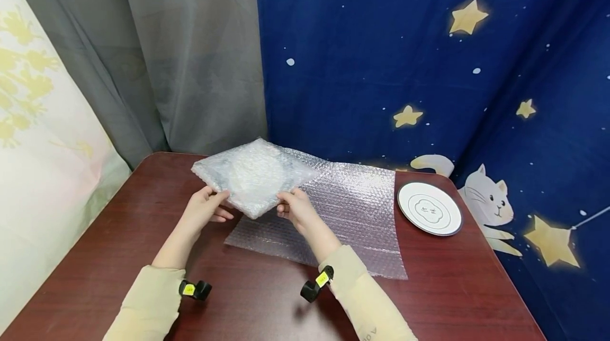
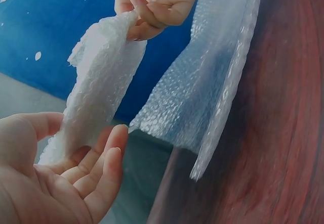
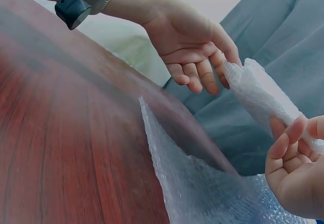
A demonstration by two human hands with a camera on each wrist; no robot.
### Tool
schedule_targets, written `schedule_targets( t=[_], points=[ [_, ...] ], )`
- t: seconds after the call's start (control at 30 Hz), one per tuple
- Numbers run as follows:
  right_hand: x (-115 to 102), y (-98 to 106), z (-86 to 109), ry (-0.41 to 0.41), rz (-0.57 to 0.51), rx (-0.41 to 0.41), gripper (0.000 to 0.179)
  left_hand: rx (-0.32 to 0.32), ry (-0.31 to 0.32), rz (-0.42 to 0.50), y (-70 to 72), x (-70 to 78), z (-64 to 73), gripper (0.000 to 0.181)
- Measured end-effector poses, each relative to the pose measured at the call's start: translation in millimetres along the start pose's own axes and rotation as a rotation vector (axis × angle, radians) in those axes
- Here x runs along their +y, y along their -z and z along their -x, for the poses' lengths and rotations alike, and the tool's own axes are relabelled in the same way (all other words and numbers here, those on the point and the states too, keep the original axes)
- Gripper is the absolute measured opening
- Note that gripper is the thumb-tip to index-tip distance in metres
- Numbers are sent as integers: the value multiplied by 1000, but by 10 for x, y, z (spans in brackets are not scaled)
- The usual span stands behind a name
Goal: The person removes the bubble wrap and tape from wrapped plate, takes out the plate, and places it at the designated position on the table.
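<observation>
Head view: wrapped bundle (image 1: 257,169) raised above bench (image 1: 138,224), long axis nine-to-three. Two o'clock from left hand (image 1: 202,209), ten from right hand (image 1: 298,209); both pinch its near edges, fingers clamped.

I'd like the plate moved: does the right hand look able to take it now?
Probably not: the right hand is holding the wrapped bundle, though nothing covers the plate.
</observation>
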State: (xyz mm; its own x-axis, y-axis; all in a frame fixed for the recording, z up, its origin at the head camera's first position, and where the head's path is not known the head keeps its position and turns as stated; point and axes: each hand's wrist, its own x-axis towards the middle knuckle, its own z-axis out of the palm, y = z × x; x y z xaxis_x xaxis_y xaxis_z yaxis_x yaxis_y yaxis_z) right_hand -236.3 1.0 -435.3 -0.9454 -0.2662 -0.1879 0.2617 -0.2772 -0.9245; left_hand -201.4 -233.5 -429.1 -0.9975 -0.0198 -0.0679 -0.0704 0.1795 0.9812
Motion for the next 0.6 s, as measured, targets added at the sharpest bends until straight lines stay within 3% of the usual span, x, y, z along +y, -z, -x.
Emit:
schedule_targets(
  t=[0.6],
  points=[
    [-61, 337, 148, 13, 26, 12, 23, -52, -16, 87, -358, 15, -42, 26]
  ],
)
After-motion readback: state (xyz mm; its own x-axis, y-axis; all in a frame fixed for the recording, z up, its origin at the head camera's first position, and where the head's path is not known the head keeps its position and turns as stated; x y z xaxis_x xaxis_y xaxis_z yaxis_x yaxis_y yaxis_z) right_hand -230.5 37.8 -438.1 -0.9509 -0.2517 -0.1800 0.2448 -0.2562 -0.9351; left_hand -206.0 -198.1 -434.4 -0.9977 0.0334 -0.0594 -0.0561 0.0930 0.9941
